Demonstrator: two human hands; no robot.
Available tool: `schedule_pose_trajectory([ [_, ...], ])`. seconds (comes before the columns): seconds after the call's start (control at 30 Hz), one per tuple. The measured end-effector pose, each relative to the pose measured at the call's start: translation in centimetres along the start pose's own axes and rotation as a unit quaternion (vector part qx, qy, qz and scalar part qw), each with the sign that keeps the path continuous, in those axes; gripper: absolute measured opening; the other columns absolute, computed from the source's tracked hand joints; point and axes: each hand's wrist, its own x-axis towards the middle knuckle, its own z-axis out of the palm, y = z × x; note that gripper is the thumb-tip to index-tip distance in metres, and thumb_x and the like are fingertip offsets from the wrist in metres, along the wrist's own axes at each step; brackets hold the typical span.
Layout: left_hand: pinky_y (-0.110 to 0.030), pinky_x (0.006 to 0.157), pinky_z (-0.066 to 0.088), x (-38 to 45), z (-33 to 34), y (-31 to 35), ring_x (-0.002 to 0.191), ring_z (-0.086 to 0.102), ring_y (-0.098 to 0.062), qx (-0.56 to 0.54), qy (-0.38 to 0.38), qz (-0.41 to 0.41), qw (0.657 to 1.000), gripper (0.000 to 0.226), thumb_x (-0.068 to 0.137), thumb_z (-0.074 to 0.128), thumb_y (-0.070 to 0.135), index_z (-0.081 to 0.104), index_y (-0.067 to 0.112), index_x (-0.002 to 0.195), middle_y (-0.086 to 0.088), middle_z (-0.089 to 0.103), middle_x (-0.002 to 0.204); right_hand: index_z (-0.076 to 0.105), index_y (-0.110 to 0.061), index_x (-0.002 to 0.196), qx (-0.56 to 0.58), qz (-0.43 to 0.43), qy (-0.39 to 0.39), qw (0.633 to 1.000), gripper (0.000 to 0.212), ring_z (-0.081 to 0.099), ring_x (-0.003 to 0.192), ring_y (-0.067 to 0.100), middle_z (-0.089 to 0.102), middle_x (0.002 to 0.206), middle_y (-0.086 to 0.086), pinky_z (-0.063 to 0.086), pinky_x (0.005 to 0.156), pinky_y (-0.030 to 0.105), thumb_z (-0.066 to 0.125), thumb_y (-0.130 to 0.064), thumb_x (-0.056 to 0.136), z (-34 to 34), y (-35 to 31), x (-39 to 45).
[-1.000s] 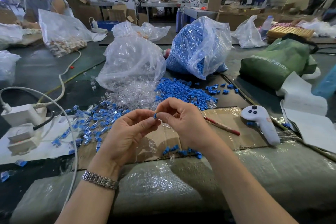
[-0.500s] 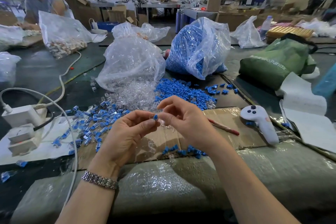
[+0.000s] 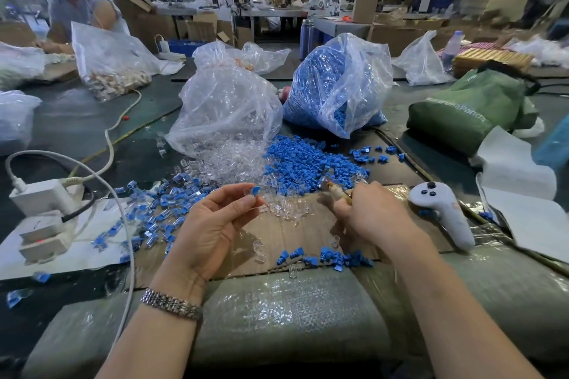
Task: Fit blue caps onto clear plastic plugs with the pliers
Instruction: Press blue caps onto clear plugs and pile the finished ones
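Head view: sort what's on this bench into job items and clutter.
Job: blue cap on clear plastic plug pinched in left hand; pliers gripped in right hand; loose blue caps; clear plug heap.

Clutter: white handheld controller; green fabric bag; white power strip.

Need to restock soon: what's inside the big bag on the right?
The clear bag is packed with loose blue caps, some spilled at its mouth. Whatever lies deep inside is hidden.
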Motion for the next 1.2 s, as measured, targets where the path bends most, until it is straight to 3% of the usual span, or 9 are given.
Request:
schedule_pose_trajectory([
  [0.13, -0.028, 0.08, 0.061, 0.2, -0.3, 0.4, 0.098, 0.073, -0.025, -0.028, 0.013, -0.005, 1.0, 0.022, 0.081, 0.069, -0.002, 0.078, 0.004, 0.099, -0.014, 0.074, 0.102, 0.06, -0.008, 0.086, 0.248, -0.018, -0.078, 0.965, 0.019, 0.057, 0.066, 0.02, 0.058, 0.076, 0.007, 0.053, 0.061, 0.037, 0.059, -0.023, 0.096, -2.3, -1.0, -0.9],
  [0.2, -0.028, 0.08, 0.061, 0.4, -0.3, 0.4, 0.098, 0.073, -0.023, -0.034, 0.017, -0.006, 0.999, 0.021, 0.081, 0.069, -0.001, 0.078, 0.005, 0.099, -0.013, 0.075, 0.103, 0.063, -0.003, 0.096, 0.283, -0.065, -0.155, 0.944, 0.019, 0.064, 0.068, 0.019, 0.063, 0.08, 0.008, 0.059, 0.066, 0.03, 0.06, -0.021, 0.099, -3.3, -2.0, -2.2],
  [0.3, -0.027, 0.08, 0.06, 0.3, -0.3, 0.4, 0.099, 0.073, -0.021, -0.038, 0.013, 0.002, 0.999, 0.021, 0.082, 0.068, -0.001, 0.079, 0.007, 0.098, -0.01, 0.076, 0.104, 0.062, 0.002, 0.1, 0.305, -0.113, -0.256, 0.91, 0.023, 0.075, 0.082, 0.024, 0.071, 0.089, 0.012, 0.062, 0.084, 0.038, 0.057, -0.02, 0.103, -3.7, -3.9, -4.1],
  [0.37, -0.027, 0.08, 0.06, 0.3, -0.2, 0.3, 0.098, 0.073, -0.019, -0.037, 0.012, 0.01, 0.999, 0.021, 0.083, 0.068, -0.001, 0.08, 0.01, 0.096, -0.008, 0.076, 0.103, 0.061, 0.004, 0.104, 0.316, -0.137, -0.286, 0.894, 0.023, 0.074, 0.085, 0.021, 0.074, 0.094, 0.011, 0.061, 0.084, 0.037, 0.055, -0.018, 0.104, -3.7, -5.1, -5.0],
  [0.53, -0.031, 0.081, 0.06, 0.1, 0.1, 0.4, 0.095, 0.075, -0.021, -0.056, -0.006, 0.021, 0.998, 0.02, 0.083, 0.065, -0.003, 0.08, 0.009, 0.09, -0.009, 0.076, 0.098, 0.064, 0.002, 0.104, 0.307, -0.154, -0.299, 0.89, 0.027, 0.074, 0.083, 0.014, 0.078, 0.098, 0.008, 0.059, 0.087, 0.04, 0.056, -0.024, 0.105, -3.0, -6.6, -5.7],
  [0.7, -0.029, 0.083, 0.059, 0.2, 0.2, 0.3, 0.094, 0.073, -0.021, -0.032, 0.006, 0.031, 0.999, 0.02, 0.08, 0.067, -0.003, 0.079, 0.009, 0.09, -0.009, 0.075, 0.096, 0.067, -0.007, 0.094, 0.323, -0.165, -0.297, 0.883, 0.024, 0.074, 0.079, 0.009, 0.078, 0.1, 0.011, 0.052, 0.068, 0.022, 0.056, -0.025, 0.104, -2.7, -6.6, -5.9],
  [0.9, -0.028, 0.08, 0.06, -0.1, 0.5, 0.3, 0.092, 0.074, -0.023, -0.003, 0.003, 0.027, 1.0, 0.018, 0.082, 0.067, -0.004, 0.078, 0.007, 0.091, -0.013, 0.076, 0.095, 0.062, -0.011, 0.094, 0.318, -0.166, -0.296, 0.885, 0.024, 0.076, 0.089, 0.019, 0.079, 0.095, 0.007, 0.056, 0.086, 0.039, 0.053, -0.03, 0.105, -2.3, -6.2, -5.7],
  [1.03, -0.028, 0.081, 0.06, -0.2, 0.7, 0.3, 0.092, 0.074, -0.024, 0.0, 0.019, 0.027, 0.999, 0.019, 0.08, 0.068, -0.003, 0.079, 0.007, 0.091, -0.015, 0.075, 0.095, 0.063, -0.005, 0.097, 0.329, -0.163, -0.267, 0.891, 0.036, 0.071, 0.064, 0.015, 0.073, 0.068, -0.001, 0.058, 0.064, 0.03, 0.051, -0.038, 0.106, -2.1, -6.7, -6.2],
  [1.2, -0.026, 0.081, 0.06, -0.3, 0.8, 0.1, 0.089, 0.074, -0.023, 0.009, 0.026, 0.041, 0.999, 0.019, 0.077, 0.069, -0.002, 0.081, 0.008, 0.089, -0.014, 0.075, 0.092, 0.063, 0.0, 0.092, 0.335, -0.152, -0.254, 0.895, 0.044, 0.067, 0.058, 0.024, 0.067, 0.06, 0.005, 0.061, 0.07, 0.046, 0.05, -0.039, 0.106, -1.4, -7.2, -6.4],
])
